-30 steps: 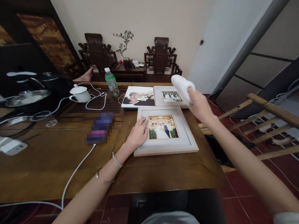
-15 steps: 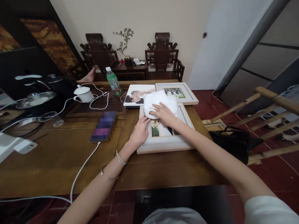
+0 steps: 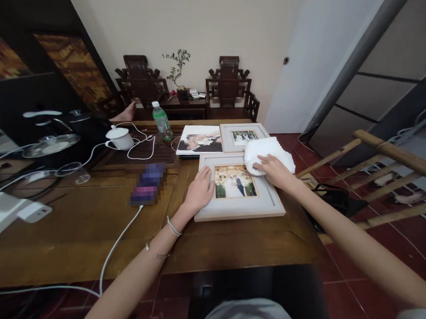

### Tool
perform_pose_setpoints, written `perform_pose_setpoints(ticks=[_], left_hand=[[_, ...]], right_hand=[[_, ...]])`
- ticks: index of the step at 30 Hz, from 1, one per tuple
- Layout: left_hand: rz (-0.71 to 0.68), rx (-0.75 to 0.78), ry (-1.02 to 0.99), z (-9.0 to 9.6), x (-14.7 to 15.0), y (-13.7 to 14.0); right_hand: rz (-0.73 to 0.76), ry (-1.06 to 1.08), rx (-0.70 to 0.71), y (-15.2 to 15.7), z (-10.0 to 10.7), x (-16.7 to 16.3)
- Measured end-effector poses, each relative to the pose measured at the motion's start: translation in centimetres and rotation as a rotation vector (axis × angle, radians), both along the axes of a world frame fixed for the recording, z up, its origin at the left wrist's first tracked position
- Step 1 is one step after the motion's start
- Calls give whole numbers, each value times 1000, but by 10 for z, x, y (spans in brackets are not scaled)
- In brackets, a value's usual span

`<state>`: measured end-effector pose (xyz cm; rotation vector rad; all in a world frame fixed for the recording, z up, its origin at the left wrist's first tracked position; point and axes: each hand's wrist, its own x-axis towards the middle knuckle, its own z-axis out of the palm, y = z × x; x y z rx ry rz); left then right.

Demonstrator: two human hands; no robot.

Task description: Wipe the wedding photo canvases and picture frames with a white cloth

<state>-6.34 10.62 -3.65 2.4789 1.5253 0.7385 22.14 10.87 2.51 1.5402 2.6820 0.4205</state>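
A light wooden photo frame (image 3: 237, 209) lies flat near the table's right end, its wide pale mat around a couple's picture. My left hand (image 3: 200, 188) rests on the left side of this frame, fingers stretched out flat. A folded white towel (image 3: 267, 149) covers the frame's upper right corner. My right hand (image 3: 275, 171) grips the towel from its near side, fingers bent into the cloth. Behind lies a second photo frame (image 3: 226, 135), its lower right part hidden by the towel. Left of that one is a photo album (image 3: 199, 140) with a couple's picture on its cover.
On the wooden table (image 3: 132, 249) are a phone (image 3: 148, 184) on a cable, a green bottle (image 3: 162, 121), a lidded white cup (image 3: 120, 137), a clear plastic cup (image 3: 74, 172) and a power strip (image 3: 4, 208). A bamboo rack (image 3: 398, 154) stands at the right.
My right hand has moved to the right with the towel, from the frame's top middle to its upper right corner. The couple's picture is now uncovered. My left hand stays on the frame.
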Motion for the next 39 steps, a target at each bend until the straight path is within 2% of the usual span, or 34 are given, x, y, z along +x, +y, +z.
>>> perform_pose_setpoints(ticks=[6,9,12,20,23,26,34,36,39], left_hand=[[-1,31,-23,-5,-1,3],[-33,42,14,-6,-1,5],[-66,47,35,-8,-3,6],[-59,32,40,-7,-5,7],[-37,23,19,-6,-5,6],[-21,14,-8,-4,-4,5],[-20,8,-2,-3,-2,4],[-39,19,3,-4,-3,4],[-61,19,7,-5,-4,6]], right_hand=[[56,125,-138,-88,0,2],[80,178,-168,-116,5,6],[51,179,-169,-111,10,3],[-53,147,36,-7,-5,0],[-56,154,49,7,-10,0],[-23,171,4,-11,-12,1],[43,297,-188,-134,-2,5],[28,310,-209,-143,4,5],[-10,315,-222,-127,10,5]])
